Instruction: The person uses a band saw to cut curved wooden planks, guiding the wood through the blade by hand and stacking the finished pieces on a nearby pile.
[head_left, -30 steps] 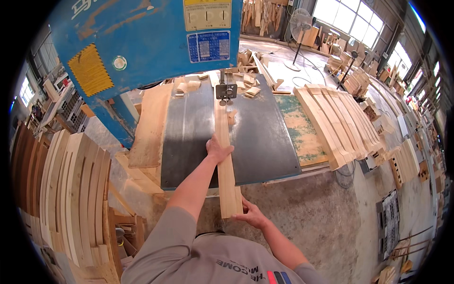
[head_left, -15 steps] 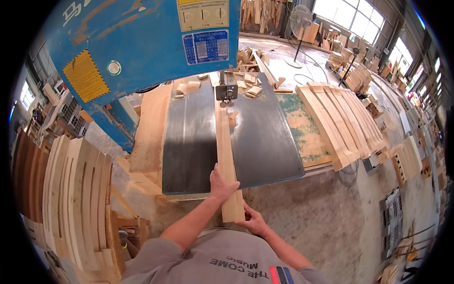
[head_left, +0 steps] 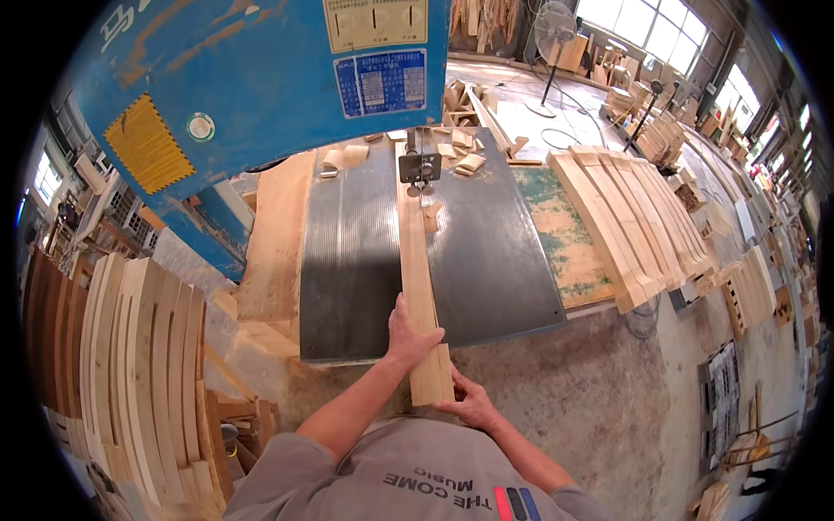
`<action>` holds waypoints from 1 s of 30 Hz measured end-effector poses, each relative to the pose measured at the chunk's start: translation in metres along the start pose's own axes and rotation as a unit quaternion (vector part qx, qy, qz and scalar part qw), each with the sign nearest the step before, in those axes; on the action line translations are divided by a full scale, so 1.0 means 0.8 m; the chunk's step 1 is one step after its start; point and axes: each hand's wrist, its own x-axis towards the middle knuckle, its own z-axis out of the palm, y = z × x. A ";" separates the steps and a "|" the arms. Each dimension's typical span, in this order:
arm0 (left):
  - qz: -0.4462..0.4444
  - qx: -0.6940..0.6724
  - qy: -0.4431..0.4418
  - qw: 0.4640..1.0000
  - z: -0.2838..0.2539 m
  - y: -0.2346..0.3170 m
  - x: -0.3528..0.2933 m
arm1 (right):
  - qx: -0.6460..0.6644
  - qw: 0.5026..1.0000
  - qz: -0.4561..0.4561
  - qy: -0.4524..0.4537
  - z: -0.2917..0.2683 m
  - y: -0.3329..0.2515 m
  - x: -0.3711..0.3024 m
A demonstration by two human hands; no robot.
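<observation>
Our left hand [head_left: 408, 334] wraps its fingers over the long pale wooden strip [head_left: 419, 286] at the near edge of the ribbed grey steel tabletop [head_left: 352, 260]; our right hand [head_left: 469, 401] pinches its overhanging end. If either hand slips, the strip could skew at the blade guide [head_left: 420, 167] and bind.

two hands [head_left: 408, 334], one long wooden strip [head_left: 419, 286], one blue bandsaw [head_left: 261, 78], one standing fan [head_left: 556, 26].
</observation>
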 end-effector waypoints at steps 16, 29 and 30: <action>0.005 -0.027 0.000 1.000 -0.016 0.018 0.013 | -0.009 1.000 -0.018 0.012 0.006 -0.014 0.008; -0.025 0.082 0.008 0.996 -0.018 -0.012 0.071 | 0.042 0.998 0.001 0.047 0.019 -0.043 0.050; -0.022 0.093 0.011 0.995 -0.021 -0.009 0.079 | 0.049 0.998 0.008 0.038 0.020 -0.038 0.052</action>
